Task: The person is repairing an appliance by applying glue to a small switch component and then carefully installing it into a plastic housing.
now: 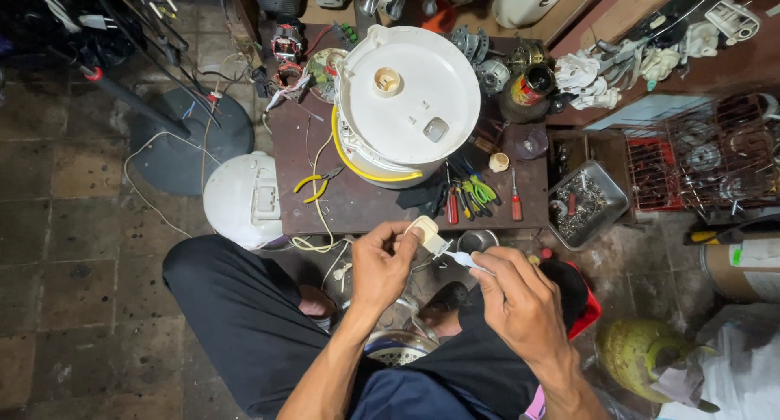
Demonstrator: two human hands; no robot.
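Cream plastic plug [426,232] is sitting clamped in your left hand [380,266] fingers, while your right hand [520,300] fingers are pinching a white-handled tool [465,259] against it, just below the table [357,202].

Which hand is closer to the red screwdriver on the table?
Right. The right hand sits just below the red screwdriver; the left hand is farther off to its left, holding a small cream part.

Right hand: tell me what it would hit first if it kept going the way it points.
The right hand points up-left with a white-handled tool. Its tip already seems to touch the small cream part in the left hand, so that comes first, though depth is unclear.
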